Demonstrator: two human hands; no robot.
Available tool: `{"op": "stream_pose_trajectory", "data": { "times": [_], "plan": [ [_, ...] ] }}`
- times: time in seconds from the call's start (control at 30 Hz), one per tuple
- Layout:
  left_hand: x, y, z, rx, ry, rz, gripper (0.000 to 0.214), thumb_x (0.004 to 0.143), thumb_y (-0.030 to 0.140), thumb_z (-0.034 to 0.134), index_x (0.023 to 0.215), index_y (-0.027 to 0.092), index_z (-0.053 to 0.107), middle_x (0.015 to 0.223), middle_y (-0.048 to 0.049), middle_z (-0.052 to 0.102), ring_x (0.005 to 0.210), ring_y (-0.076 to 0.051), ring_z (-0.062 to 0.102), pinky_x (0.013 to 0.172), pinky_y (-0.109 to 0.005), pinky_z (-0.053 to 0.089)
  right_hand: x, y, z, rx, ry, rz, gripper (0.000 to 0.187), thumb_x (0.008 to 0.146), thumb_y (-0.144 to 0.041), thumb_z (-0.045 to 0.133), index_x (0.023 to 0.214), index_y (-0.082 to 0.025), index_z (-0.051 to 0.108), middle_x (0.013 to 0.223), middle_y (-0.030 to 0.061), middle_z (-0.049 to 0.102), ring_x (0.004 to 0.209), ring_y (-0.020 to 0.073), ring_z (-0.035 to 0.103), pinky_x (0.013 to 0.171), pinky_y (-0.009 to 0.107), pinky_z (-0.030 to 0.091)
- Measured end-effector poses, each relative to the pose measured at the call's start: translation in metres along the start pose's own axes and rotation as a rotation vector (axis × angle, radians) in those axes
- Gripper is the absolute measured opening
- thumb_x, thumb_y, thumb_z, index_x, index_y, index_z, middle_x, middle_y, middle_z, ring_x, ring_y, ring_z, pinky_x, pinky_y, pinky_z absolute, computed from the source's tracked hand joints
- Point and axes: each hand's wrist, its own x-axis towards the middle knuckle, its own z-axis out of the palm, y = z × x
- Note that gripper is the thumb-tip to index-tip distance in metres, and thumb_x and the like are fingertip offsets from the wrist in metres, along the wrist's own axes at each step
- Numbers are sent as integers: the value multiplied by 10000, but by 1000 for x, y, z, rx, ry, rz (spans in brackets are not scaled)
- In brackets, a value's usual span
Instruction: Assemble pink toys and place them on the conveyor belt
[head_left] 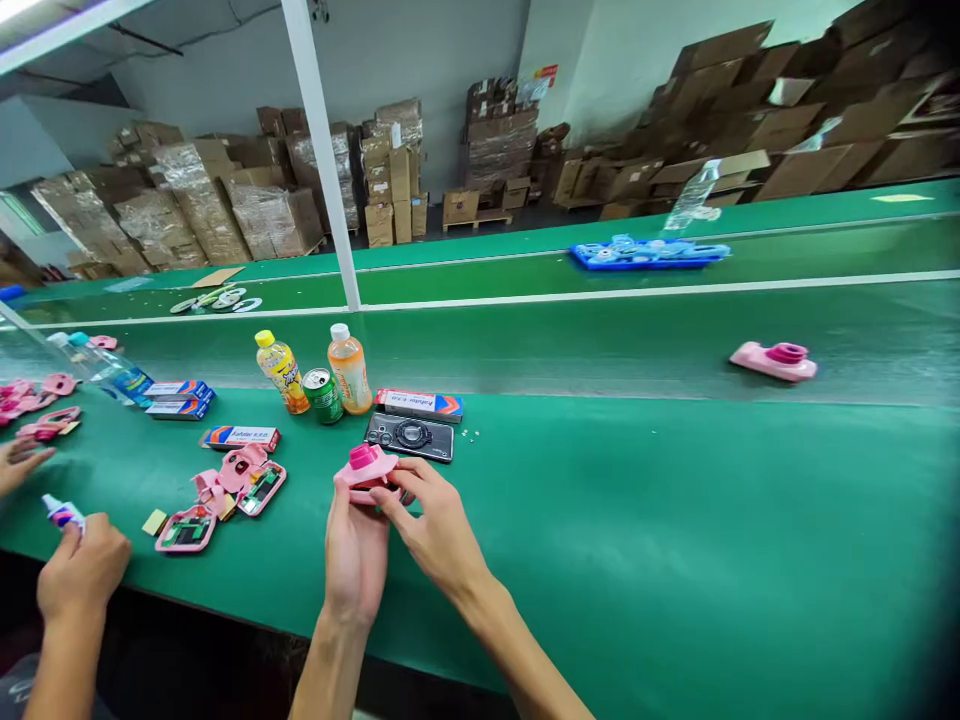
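Above the green table my left hand point(354, 550) cups a pink toy camera point(367, 466) with a raised, deeper-pink lens on top. Its two shell halves look slightly apart at the right side. My right hand point(427, 510) pinches that side with thumb and fingers. Left of my hands lie opened pink camera shells point(187, 530) with green circuit boards showing, some loose pink covers point(244, 465) and a small pale-yellow block point(154, 522). Behind the toy camera rests a dark phone point(409, 437) with a ring on its back.
At the left, a co-worker's hand point(82, 565) holds a glue tube point(64, 512). Bottles point(349, 370), a green can point(323, 396) and glue boxes point(420, 404) stand behind. Another pink toy camera point(776, 361) sits on the belt at right; a blue tray point(649, 255) lies beyond.
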Motion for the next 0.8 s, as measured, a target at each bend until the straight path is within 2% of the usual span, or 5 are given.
{"op": "stream_pose_trajectory", "data": {
  "times": [0.13,0.27,0.5,0.63,0.8],
  "plan": [
    [-8,-9,5,-171,67,-139,579,959,744,291,616,277,310,405,58,305,383,-115,333,407,-275,327,2,10,3,-57,70,-3,249,1016,-343,566,937,-198,752,1244,130,610,988,223,687,906,406,584],
    [-14,-18,4,-259,101,-243,494,941,765,291,837,370,568,458,30,487,590,-205,553,477,-332,356,2,18,1,54,93,-11,229,991,-371,603,1022,-210,762,1228,122,629,1076,236,669,892,376,599],
    [-10,-18,5,-277,115,-325,500,945,760,296,871,365,593,605,10,659,1034,-261,685,623,-368,521,-8,24,-7,269,108,98,240,897,-423,702,1011,-214,736,1200,96,702,1090,228,684,871,345,603],
    [-8,-7,10,-186,101,-268,543,957,760,247,814,352,576,474,9,548,874,-249,713,552,-343,508,-5,24,-9,349,103,220,296,857,-469,732,998,-217,667,1040,63,733,979,216,709,898,370,590],
    [-6,8,12,78,72,-135,706,1009,694,50,808,309,607,420,22,392,535,-172,597,438,-265,416,-19,22,-12,385,-142,309,255,836,-438,740,889,-208,643,1099,77,737,1020,236,709,874,345,583]
  ]
}}
